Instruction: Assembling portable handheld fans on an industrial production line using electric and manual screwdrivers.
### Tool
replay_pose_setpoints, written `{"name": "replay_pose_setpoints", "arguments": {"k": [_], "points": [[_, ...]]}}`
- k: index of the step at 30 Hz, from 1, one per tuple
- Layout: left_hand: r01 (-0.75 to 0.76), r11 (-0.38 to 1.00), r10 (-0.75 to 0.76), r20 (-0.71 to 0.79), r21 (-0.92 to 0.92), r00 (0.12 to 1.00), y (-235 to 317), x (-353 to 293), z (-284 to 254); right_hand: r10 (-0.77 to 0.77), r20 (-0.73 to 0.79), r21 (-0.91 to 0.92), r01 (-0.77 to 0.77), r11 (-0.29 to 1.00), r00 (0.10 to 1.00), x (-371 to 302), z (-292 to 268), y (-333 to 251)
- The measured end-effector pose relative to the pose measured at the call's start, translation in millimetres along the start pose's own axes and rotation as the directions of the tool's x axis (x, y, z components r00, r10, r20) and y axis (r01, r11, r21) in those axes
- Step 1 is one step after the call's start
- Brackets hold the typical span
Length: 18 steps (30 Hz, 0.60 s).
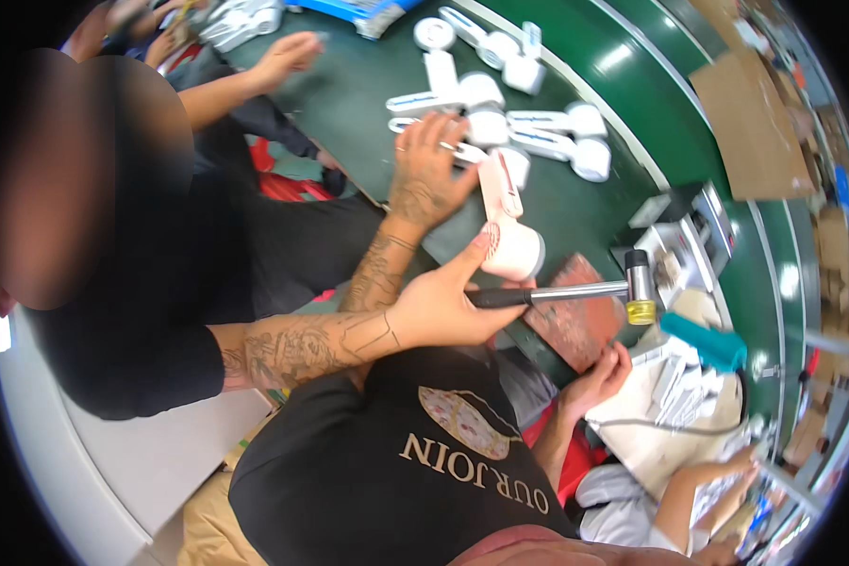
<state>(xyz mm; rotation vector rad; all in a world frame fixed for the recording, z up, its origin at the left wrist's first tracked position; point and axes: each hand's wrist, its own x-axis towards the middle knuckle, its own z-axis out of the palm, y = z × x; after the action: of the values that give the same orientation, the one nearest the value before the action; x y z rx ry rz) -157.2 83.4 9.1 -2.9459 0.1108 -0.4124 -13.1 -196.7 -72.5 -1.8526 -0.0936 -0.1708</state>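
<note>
My right hand is low at the right beside a reddish brick-like block. Its fingers are loosely bent and apart, with nothing visible in them. I cannot see my left hand; that side is covered by the tattooed forearms of a person reaching in from the left. This person's lower hand holds a pale pink hair-dryer-shaped device together with a small mallet with one black and one yellow face. The person's upper hand is spread beside several white devices of similar shape.
A teal tool-like object and white parts lie on a board at the right. Behind stands a grey metal fixture. A green conveyor curves along the far side. Another person's hand is over the table, near a blue crate.
</note>
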Motion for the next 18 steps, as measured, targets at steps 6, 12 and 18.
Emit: {"name": "replay_pose_setpoints", "arguments": {"k": [6, 12, 18], "points": [[-0.496, 0.181, 0.464, 0.371, 0.850, 0.805, -2, 16, 44, 0.014, 0.054, 0.145, -0.022, 0.989, 0.998, -3, 0, 6], [-0.570, 0.264, 0.681, 0.269, 0.778, 0.681, -12, 28, -5, 0.011, 0.032, 0.188, -0.017, 0.982, 0.999, -6, 1, -15], [-0.653, 0.543, 0.671, 0.195, 0.528, 0.715, -1, 17, -2, 0.020, 0.079, 0.223, -0.038, 0.974, 0.997, -5, -2, -10]]}}
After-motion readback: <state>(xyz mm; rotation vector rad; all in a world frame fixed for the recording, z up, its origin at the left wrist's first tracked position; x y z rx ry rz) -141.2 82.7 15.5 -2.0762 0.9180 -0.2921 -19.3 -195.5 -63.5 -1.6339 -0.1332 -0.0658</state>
